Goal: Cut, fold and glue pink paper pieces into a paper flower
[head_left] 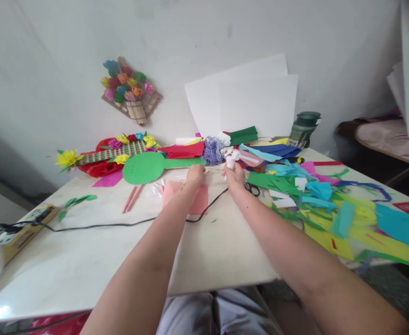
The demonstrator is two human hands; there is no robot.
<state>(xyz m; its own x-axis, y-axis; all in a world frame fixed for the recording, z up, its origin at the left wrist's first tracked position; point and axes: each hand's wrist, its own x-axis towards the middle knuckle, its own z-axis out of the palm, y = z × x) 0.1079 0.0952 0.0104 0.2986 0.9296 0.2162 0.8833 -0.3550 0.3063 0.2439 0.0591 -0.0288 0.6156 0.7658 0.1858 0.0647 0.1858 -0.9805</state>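
We see our right hand closed around a small white glue gun, its body pale and stubby, nozzle tilted toward the left, a black cord trailing from near it across the white table to a power strip at the left edge. Our left hand rests with fingers curled down on a pink paper sheet, pinching something too small to make out. The sheet lies flat, just before a green paper paddle shape. Scissors lie just beside our right hand, with coloured paper scraps beyond.
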